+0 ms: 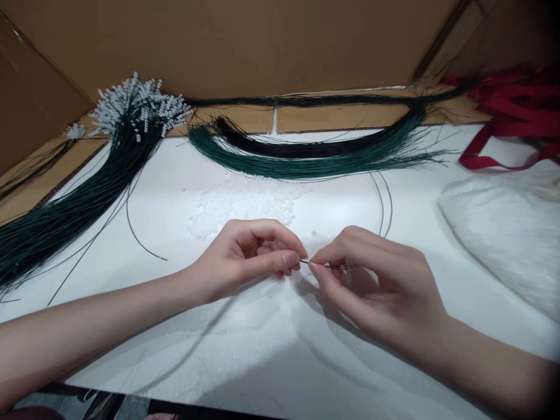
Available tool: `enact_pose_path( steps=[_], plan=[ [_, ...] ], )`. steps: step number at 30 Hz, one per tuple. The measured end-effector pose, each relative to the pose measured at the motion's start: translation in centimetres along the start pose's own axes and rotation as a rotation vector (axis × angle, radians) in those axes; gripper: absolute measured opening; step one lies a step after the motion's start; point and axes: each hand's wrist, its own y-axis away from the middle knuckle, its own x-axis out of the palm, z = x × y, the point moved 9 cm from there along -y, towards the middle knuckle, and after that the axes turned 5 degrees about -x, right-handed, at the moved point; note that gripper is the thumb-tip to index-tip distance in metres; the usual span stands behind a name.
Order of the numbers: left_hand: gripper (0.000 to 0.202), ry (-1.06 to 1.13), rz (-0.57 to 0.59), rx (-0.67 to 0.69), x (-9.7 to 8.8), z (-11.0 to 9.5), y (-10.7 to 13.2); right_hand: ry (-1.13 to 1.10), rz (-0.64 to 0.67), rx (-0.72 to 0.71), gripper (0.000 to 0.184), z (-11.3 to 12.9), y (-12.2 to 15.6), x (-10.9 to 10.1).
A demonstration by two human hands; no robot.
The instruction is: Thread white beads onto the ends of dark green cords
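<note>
My left hand [249, 254] and my right hand [376, 280] meet fingertip to fingertip over the white tabletop [271, 350]. My right hand pinches a thin dark wire [335, 266] between thumb and forefinger, and the wire's tip points at my left fingers. My left hand is closed in a pinch at that tip, holding something too small to make out. A scatter of tiny white beads [245, 201] lies just beyond my hands.
A bundle of green wires tipped with white beads [131, 111] fans out at the left. Bare green and black wires [306, 154] curve across the back. Red ribbon [511, 111] lies far right, a clear plastic bag [507, 233] at right. Cardboard walls [227, 41] stand behind.
</note>
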Motion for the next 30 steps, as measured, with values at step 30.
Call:
enact_pose_path(
  steps=[30],
  plan=[
    [0.011, -0.050, 0.016, 0.046, 0.29, -0.09, -0.01, 0.010, 0.025, -0.001, 0.016, -0.28, 0.01, 0.33]
  ],
)
